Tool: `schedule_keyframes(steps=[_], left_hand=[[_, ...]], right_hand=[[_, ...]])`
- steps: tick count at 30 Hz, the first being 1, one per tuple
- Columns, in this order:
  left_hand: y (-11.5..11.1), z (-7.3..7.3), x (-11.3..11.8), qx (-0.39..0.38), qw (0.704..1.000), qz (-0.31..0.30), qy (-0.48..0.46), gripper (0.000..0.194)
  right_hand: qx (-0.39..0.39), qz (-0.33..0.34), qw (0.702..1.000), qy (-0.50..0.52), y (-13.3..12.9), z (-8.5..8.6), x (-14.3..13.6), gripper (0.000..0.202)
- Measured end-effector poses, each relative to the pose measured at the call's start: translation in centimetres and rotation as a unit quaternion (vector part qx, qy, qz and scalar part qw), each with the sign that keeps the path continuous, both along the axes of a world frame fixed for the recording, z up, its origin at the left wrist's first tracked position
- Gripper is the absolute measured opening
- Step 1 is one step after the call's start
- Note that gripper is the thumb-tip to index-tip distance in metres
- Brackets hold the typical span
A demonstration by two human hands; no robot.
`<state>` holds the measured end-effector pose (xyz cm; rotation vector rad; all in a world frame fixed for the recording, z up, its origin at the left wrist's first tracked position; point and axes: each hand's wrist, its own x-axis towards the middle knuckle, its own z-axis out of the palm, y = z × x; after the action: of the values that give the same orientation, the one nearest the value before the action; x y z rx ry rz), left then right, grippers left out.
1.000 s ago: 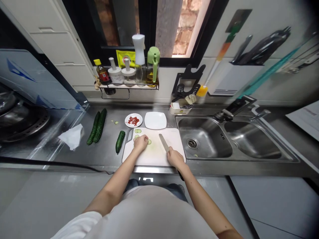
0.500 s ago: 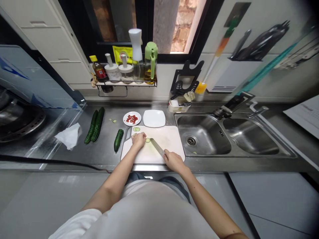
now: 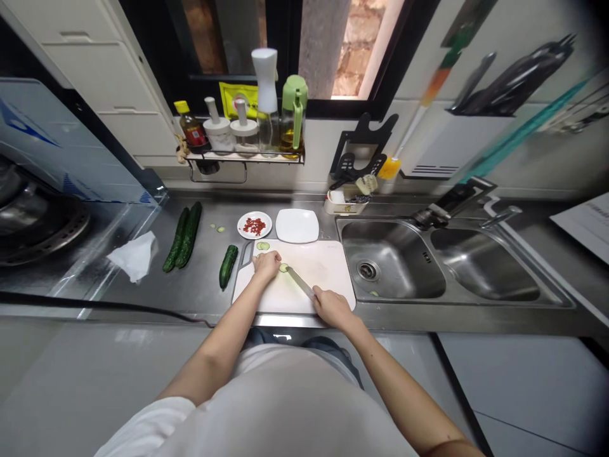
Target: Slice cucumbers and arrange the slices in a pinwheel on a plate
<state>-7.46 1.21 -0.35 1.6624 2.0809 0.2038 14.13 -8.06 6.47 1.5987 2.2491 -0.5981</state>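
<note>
My right hand grips the handle of a knife, whose blade slants up and left across the white cutting board. A cucumber slice lies at the blade's tip. Just left of it, my left hand rests over the board with fingers curled and drawn together; what they hold, if anything, is hidden. More cucumber slices lie at the board's upper left. Beside the board's left edge is a cut cucumber. Two whole cucumbers lie farther left.
Behind the board stand a plate of chopped red pieces and a white square plate. A double sink is on the right. White tissue lies at left, near the stove. A condiment rack hangs above the counter.
The view has shifted slightly, moving the scene a little to the right. Both hands and the knife keep nearly the same place; a slice beside my left hand is now covered by it.
</note>
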Motion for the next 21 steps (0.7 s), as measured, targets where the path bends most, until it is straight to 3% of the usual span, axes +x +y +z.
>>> schedule_keyframes(steps=[21], left_hand=[[-0.2,-0.2,0.1,0.007,1.000,0.002,0.004,0.017]], right_hand=[[-0.032,0.042,0.999,-0.013,1.7,0.0,-0.5,0.029]])
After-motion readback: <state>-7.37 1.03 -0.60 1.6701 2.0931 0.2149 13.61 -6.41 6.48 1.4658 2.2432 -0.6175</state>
